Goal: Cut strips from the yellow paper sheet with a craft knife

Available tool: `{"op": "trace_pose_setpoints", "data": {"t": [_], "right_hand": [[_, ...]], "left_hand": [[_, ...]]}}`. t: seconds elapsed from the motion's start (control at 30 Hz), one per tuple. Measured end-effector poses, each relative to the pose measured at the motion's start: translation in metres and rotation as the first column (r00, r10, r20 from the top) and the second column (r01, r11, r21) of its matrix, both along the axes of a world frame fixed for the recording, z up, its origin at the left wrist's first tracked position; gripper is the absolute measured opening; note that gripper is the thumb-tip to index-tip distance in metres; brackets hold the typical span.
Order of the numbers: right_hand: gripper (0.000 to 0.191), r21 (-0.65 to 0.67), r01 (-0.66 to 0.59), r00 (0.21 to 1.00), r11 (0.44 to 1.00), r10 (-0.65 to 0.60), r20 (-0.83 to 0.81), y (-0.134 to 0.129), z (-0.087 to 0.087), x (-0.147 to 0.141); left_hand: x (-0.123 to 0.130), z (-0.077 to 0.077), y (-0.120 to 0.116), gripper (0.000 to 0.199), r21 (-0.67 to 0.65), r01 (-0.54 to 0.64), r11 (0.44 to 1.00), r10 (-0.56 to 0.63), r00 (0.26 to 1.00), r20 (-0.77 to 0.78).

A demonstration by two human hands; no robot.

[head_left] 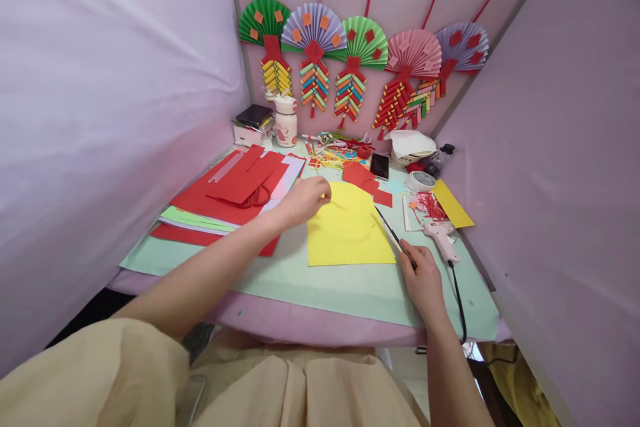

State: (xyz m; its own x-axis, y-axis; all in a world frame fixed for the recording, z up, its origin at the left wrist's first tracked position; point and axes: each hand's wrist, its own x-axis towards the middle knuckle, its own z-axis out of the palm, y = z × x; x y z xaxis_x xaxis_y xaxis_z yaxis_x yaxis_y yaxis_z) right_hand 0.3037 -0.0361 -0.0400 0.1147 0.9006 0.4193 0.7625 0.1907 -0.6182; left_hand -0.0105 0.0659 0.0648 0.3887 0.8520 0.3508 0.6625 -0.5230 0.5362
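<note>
A yellow sheet of paper (pixel 350 240) lies on the table in front of me, its far edge looking rounded. At its left side, my left hand (pixel 307 200) is closed with the fingertips pinched above the sheet; what is in them, if anything, is too small to make out. Scissors (pixel 391 231) with dark blades are gripped in my right hand (pixel 423 277) at the sheet's right edge. Their tips are slightly apart and point away from me over the yellow paper.
Stacked red, green and lilac paper (pixel 225 197) lies left. A glue gun (pixel 443 240), tape roll (pixel 421 181) and yellow strip (pixel 453 203) are right. Behind are red scraps (pixel 357 175), a phone (pixel 379 165) and a bottle (pixel 286 121). Paper fans (pixel 314 30) hang on the back wall.
</note>
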Motion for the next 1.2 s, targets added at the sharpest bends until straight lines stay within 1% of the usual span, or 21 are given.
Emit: {"op": "trace_pose_setpoints", "data": {"t": [0.07,0.13,0.2,0.23,0.27,0.33,0.4,0.47,0.6,0.67,0.7,0.77,0.83,0.9,0.93,0.97,1.0,1.03,1.1,1.2], "right_hand": [[0.042,0.011,0.003,1.0,1.0,-0.003,0.015,0.001,-0.001,-0.001],[0.042,0.02,0.007,1.0,1.0,-0.007,0.03,0.002,-0.002,-0.003],[0.041,0.027,0.007,0.999,1.0,-0.008,0.045,0.003,-0.004,-0.003],[0.04,0.029,0.005,0.999,1.0,-0.007,0.052,0.003,-0.004,-0.003],[0.04,0.032,0.004,0.998,0.999,-0.006,0.058,0.003,-0.004,-0.004],[0.04,0.036,0.004,0.998,0.999,-0.006,0.069,0.003,-0.004,-0.004],[0.04,0.042,0.005,0.997,0.999,-0.008,0.077,0.002,-0.004,-0.006],[0.039,0.047,0.008,0.997,0.999,-0.012,0.078,0.001,-0.004,-0.007],[0.039,0.057,0.022,0.998,0.998,-0.026,0.062,0.0,-0.004,-0.008],[0.039,0.058,0.032,0.998,0.998,-0.035,0.053,0.0,-0.005,-0.007],[0.039,0.059,0.039,0.998,0.998,-0.042,0.051,0.0,-0.005,-0.006],[0.04,0.059,0.056,0.997,0.997,-0.059,0.055,0.001,-0.005,-0.005],[0.04,0.062,0.077,0.994,0.995,-0.081,0.072,0.003,-0.004,-0.003],[0.041,0.066,0.096,0.989,0.993,-0.102,0.103,0.007,-0.003,-0.001],[0.042,0.07,0.103,0.986,0.992,-0.111,0.122,0.009,-0.002,0.0],[0.043,0.073,0.108,0.983,0.991,-0.118,0.14,0.012,-0.002,0.0],[0.043,0.077,0.112,0.98,0.991,-0.123,0.157,0.014,-0.002,0.001],[0.044,0.079,0.114,0.977,0.99,-0.126,0.171,0.016,-0.002,0.001],[0.043,0.084,0.118,0.973,0.989,-0.132,0.188,0.019,-0.004,0.001],[0.041,0.094,0.121,0.972,0.988,-0.137,0.193,0.02,-0.004,0.0]], "left_hand": [[0.001,0.016,0.044,0.004,-0.007,-0.071,0.997,0.071,0.996,0.049],[0.003,0.027,0.087,0.007,-0.044,-0.171,0.984,0.175,0.979,0.106],[0.004,0.032,0.124,0.013,-0.099,-0.264,0.959,0.277,0.949,0.151],[0.004,0.032,0.138,0.016,-0.133,-0.306,0.943,0.325,0.932,0.161],[0.004,0.031,0.149,0.017,-0.169,-0.335,0.927,0.361,0.919,0.159],[0.0,0.025,0.162,0.02,-0.237,-0.375,0.896,0.413,0.9,0.137],[-0.006,0.018,0.165,0.025,-0.282,-0.398,0.873,0.442,0.891,0.109],[-0.015,0.011,0.163,0.029,-0.294,-0.413,0.862,0.455,0.886,0.091],[-0.031,0.005,0.147,0.03,-0.258,-0.43,0.865,0.462,0.883,0.077],[-0.031,0.003,0.129,0.029,-0.233,-0.41,0.882,0.436,0.897,0.069],[-0.029,0.001,0.116,0.03,-0.221,-0.383,0.897,0.405,0.912,0.064],[-0.02,-0.006,0.081,0.031,-0.197,-0.282,0.939,0.297,0.954,0.05],[-0.007,-0.017,0.036,0.034,-0.185,-0.148,0.972,0.155,0.988,0.024],[0.005,-0.03,-0.011,0.042,-0.192,-0.027,0.981,0.027,1.0,-0.001],[0.01,-0.036,-0.032,0.05,-0.197,0.032,0.98,-0.038,0.999,-0.024],[0.014,-0.041,-0.05,0.06,-0.188,0.089,0.978,-0.11,0.988,-0.106],[0.016,-0.045,-0.065,0.066,-0.182,0.112,0.977,-0.145,0.973,-0.179],[0.017,-0.048,-0.075,0.07,-0.179,0.116,0.977,-0.156,0.96,-0.231],[0.015,-0.052,-0.086,0.08,-0.189,0.128,0.974,-0.183,0.934,-0.306],[0.01,-0.055,-0.082,0.09,-0.193,0.145,0.97,-0.207,0.914,-0.35]]}}
